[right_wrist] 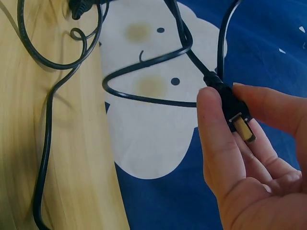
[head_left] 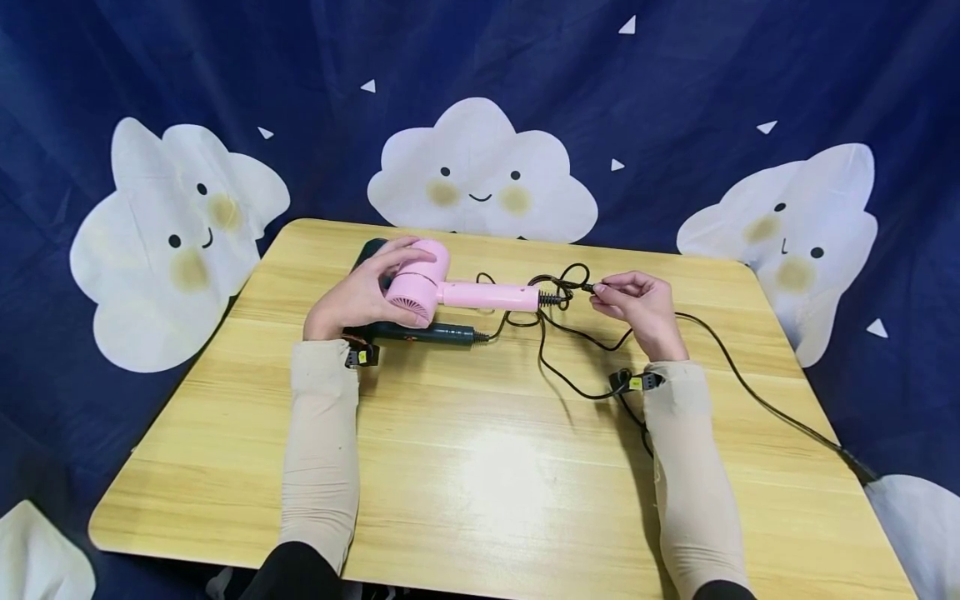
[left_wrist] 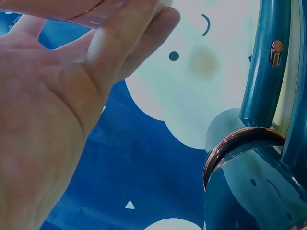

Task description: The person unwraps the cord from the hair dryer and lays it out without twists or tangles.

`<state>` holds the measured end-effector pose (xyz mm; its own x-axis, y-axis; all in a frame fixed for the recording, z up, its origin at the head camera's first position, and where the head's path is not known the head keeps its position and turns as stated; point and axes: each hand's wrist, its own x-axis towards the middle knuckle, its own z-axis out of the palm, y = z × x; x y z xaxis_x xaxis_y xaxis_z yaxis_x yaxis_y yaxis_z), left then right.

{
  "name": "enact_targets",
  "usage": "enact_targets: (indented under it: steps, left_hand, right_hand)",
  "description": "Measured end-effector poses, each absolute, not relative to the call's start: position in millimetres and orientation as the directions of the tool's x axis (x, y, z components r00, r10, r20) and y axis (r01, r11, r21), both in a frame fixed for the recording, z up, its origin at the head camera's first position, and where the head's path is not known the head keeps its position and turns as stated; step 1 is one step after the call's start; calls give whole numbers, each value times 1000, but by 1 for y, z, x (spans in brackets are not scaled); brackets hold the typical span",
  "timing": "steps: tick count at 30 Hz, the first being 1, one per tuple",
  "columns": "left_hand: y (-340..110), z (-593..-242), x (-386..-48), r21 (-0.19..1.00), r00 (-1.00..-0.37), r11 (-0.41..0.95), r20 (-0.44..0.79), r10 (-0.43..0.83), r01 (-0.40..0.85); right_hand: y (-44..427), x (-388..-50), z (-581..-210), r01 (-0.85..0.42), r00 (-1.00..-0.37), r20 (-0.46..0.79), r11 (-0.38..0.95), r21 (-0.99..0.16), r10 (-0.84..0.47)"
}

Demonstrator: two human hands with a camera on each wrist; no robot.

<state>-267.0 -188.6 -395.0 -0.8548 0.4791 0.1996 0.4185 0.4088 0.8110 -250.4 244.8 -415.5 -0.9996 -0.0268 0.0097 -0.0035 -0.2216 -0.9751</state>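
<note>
My left hand [head_left: 358, 292] grips the round head of a pink hair dryer [head_left: 487, 297], fingers over the top and thumb below. The dryer's handle points right. Only a pink edge of it shows at the top of the left wrist view. Beside and partly behind that hand lies a dark green hair dryer [head_left: 431, 334], its body and copper-coloured ring [left_wrist: 225, 151] large in the left wrist view. Between thumb and fingertips, my right hand [head_left: 641, 307] pinches a black plug [right_wrist: 231, 103] on a cord. The plug's end points away from the cord, toward the palm.
Looped, tangled black cords [head_left: 562, 287] lie between the hands. One black cord [head_left: 738, 375] runs over the wooden table [head_left: 450, 517] to its right edge. A dark blue curtain [head_left: 315, 75] with white clouds hangs behind the table.
</note>
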Motion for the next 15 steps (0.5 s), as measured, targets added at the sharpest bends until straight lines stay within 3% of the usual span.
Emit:
enact_targets:
  steps: [15]
  left_hand:
    - [-188,-399,-263,802,-859,475,92,503,363]
  right_hand:
    - [254,-248,-410,-48,-999,43,-285,-957,23]
